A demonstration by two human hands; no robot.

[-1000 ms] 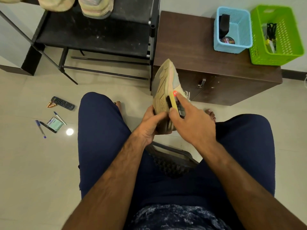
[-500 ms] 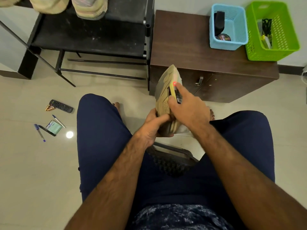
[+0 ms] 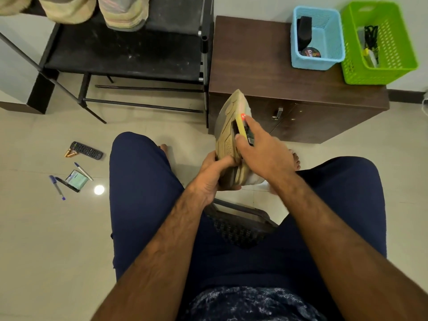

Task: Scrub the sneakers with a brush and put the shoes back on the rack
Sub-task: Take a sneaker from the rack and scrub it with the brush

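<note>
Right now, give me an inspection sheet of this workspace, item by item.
Surface: beige tiled floor.
Job's things: sneaker held up, sole toward the camera; brush against the sole; black rack with other shoes on a higher shelf.
Clutter: remote, batteries, pens and a small pad on the floor.
Hands: left hand grips the sneaker's lower end; right hand holds the brush.
Cables: nothing seen for certain; black strands in the green basket, unclear.
Surroundings: brown cabinet carrying the green basket and a blue basket.
</note>
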